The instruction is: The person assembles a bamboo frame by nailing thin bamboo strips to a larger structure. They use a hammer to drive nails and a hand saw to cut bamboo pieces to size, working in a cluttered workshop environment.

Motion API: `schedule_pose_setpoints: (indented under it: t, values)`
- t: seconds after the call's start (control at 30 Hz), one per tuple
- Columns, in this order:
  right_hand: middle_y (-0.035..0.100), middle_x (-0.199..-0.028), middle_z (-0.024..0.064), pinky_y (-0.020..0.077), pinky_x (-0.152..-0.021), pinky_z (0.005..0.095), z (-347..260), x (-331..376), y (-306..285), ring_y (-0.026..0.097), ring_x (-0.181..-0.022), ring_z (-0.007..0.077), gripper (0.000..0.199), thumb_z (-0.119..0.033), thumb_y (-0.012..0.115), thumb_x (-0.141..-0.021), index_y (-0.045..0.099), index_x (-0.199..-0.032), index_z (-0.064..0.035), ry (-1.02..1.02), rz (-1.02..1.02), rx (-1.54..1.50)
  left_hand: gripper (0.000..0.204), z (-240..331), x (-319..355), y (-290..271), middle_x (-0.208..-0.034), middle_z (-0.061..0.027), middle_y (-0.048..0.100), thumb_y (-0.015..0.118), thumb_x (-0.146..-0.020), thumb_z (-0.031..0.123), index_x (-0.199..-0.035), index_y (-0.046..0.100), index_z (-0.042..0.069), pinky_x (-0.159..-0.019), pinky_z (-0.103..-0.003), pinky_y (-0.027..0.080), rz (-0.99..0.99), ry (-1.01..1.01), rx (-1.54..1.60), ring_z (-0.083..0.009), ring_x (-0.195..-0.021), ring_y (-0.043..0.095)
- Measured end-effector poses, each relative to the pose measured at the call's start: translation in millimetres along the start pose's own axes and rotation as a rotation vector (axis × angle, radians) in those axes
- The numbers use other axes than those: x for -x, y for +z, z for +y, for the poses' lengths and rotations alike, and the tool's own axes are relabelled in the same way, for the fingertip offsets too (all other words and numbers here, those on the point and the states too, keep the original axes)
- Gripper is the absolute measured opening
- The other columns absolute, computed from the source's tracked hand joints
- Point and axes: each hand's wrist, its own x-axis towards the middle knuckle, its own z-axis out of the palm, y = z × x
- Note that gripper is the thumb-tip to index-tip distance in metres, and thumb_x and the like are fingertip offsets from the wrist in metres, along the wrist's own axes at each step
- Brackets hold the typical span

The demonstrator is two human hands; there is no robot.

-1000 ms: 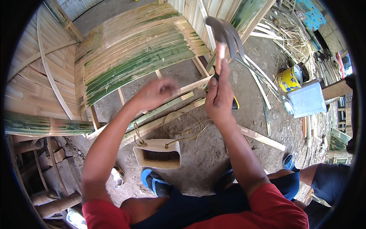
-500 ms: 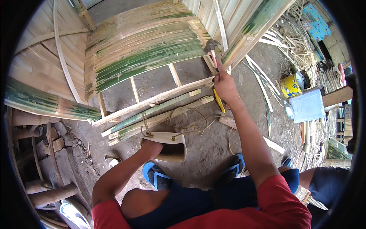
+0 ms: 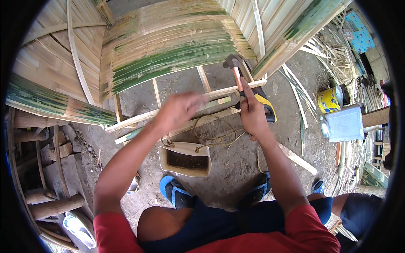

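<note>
Right hand (image 3: 254, 118) grips copper-shafted, dark steel claw hammer (image 3: 237, 78)

Hammer: head at 11 o'clock from the right hand, whose fingers are wrapped round the black grip. Left hand (image 3: 181, 109): blurred, seen across the pale, squared wooden rail (image 3: 139, 119); cannot tell whether its fingers are open or closed. Cream, open-topped, boxy container (image 3: 184, 148): on the ground, 6 o'clock from left hand. Yellow-and-black curved tool handle (image 3: 266, 103): just beside right hand, 2 o'clock. Green-and-tan split-bamboo panel (image 3: 168, 46): 12 o'clock from left hand, beyond rail.
</note>
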Motion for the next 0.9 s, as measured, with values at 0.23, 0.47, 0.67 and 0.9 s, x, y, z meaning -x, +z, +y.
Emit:
schedule_pose_setpoints:
  t: [0.23, 0.47, 0.67, 0.9]
  values:
    - [0.066, -0.096, 0.0293, 0.0550, -0.075, 0.0437, -46, 2, -11, 0.066, -0.075, 0.0420, 0.075, 0.007, 0.047, -0.089, 0.035, -0.159, -0.0164, -0.048, -0.104, -0.054, 0.010, -61, -113, 0, -0.109, -0.0053, 0.073, 0.066, -0.095, 0.015, -0.103, 0.073, 0.016, -0.086, -0.041, 0.055, 0.495, -0.151, -0.100, -0.0290, -0.099, 0.068]
    - [0.061, -0.088, 0.0195, 0.0519, -0.070, 0.0408, -71, -8, -18, 0.060, -0.071, 0.0320, 0.077, 0.007, 0.044, -0.089, 0.032, -0.161, -0.0168, -0.327, 0.016, -0.109, 0.008, -89, -119, 15, -0.122, 0.0008, 0.067, 0.070, -0.091, 0.018, -0.097, 0.074, 0.017, -0.095, -0.042, 0.048, 0.461, -0.146, -0.235, -0.0281, -0.113, 0.060]
    - [0.066, -0.087, 0.0250, 0.0516, -0.074, 0.0543, -69, -40, 11, 0.064, -0.079, 0.0483, 0.081, 0.007, 0.049, -0.085, 0.032, -0.160, -0.0161, -0.195, -0.143, 0.108, 0.013, -87, -119, 6, -0.120, -0.0010, 0.067, 0.072, -0.090, 0.019, -0.102, 0.075, 0.016, -0.094, -0.042, 0.050, 0.443, -0.082, -0.234, -0.0287, -0.114, 0.059]
    - [0.065, -0.091, 0.0183, 0.0518, -0.067, 0.0383, -87, -16, -29, 0.060, -0.063, 0.0272, 0.071, 0.004, 0.044, -0.093, 0.034, -0.160, -0.0156, -0.252, 0.012, -0.072, 0.024, -83, -62, -9, -0.110, -0.0084, 0.066, 0.075, -0.088, 0.015, -0.111, 0.076, 0.011, -0.093, -0.040, 0.051, 0.481, -0.162, -0.399, -0.0298, -0.101, 0.059]
